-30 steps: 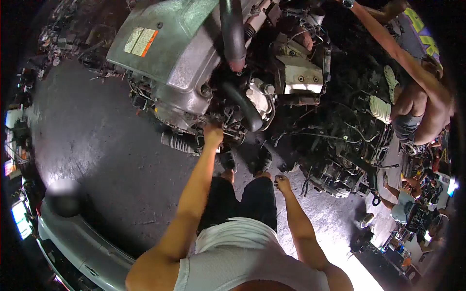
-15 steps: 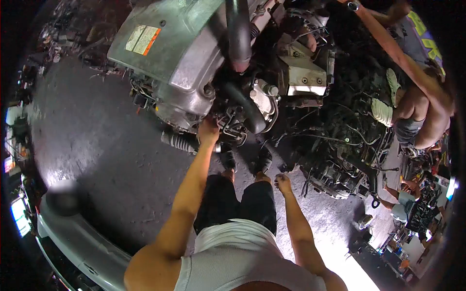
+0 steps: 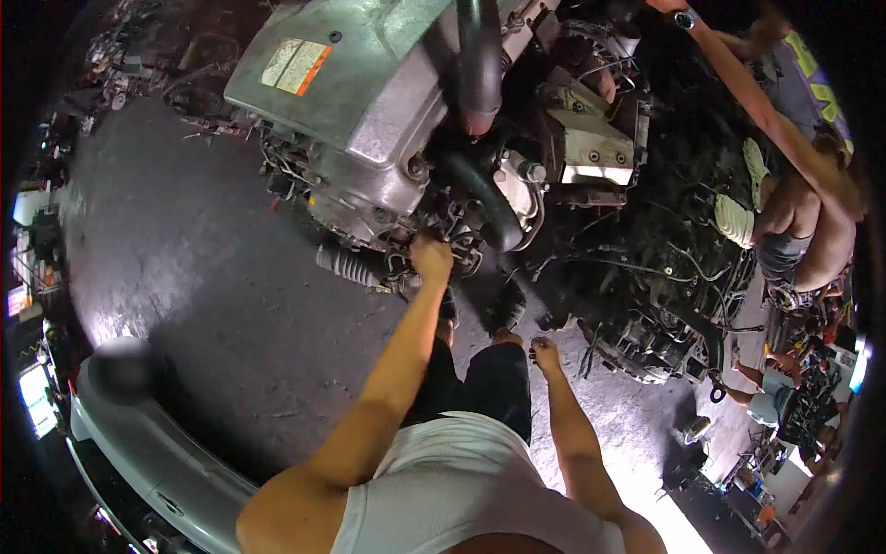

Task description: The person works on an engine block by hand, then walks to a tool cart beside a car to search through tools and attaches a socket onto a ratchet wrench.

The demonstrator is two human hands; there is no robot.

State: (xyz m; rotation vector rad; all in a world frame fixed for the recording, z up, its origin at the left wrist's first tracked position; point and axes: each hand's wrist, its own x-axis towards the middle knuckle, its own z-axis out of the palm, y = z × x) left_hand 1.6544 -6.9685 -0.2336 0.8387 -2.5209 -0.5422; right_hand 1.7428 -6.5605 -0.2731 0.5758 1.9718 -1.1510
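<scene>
Dark, scuffed floor (image 3: 203, 249) fills my feed below the grip. The worn grey engine (image 3: 369, 115) stands just ahead of my left hand (image 3: 431, 259); my right hand (image 3: 545, 355) hangs apart. How tightly either closes, or on what, I can't tell from here. A black hose (image 3: 496, 210) bends close on the left hand's right.

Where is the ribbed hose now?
In the head view, the ribbed hose is left of centre, just left of the left hand, along the lower edge of the engine.
</scene>
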